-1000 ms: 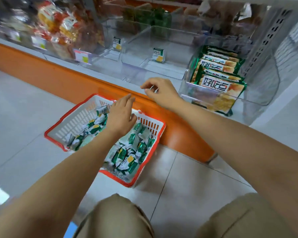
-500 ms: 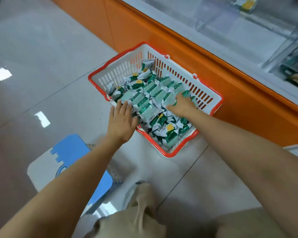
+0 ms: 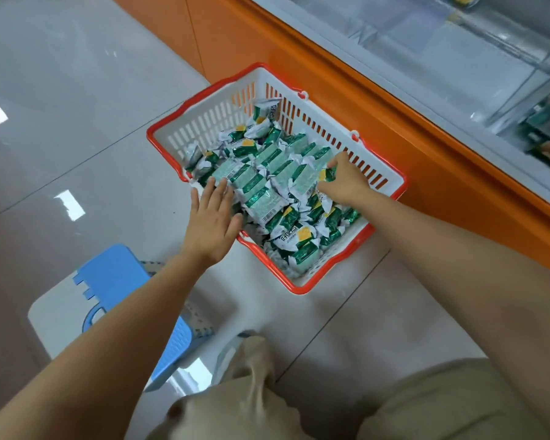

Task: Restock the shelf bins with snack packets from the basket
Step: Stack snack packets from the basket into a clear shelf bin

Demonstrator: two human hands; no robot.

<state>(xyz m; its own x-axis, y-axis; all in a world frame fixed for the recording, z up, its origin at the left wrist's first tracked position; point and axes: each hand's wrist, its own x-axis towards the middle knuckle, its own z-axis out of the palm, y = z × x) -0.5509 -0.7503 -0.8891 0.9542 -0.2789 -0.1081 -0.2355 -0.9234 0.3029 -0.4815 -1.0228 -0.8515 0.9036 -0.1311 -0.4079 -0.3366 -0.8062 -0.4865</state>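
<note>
The basket [image 3: 210, 122] sits on the floor [image 3: 77, 154], just before the shelf base [image 3: 394, 106], with snack packets [image 3: 267, 185] heaped inside, mostly toward its right end. Above and behind stand the shelf bins [image 3: 458, 42]. A stool [image 3: 118, 281] lies left of the basket, nearer the person.

Reaches forward and down with both bare forearms. Holds left hand [image 3: 213, 220] palm down, fingers straight, slightly spread. Grips one packet [image 3: 327, 175] in right hand [image 3: 343, 182], fingers curled, knuckles upward.
</note>
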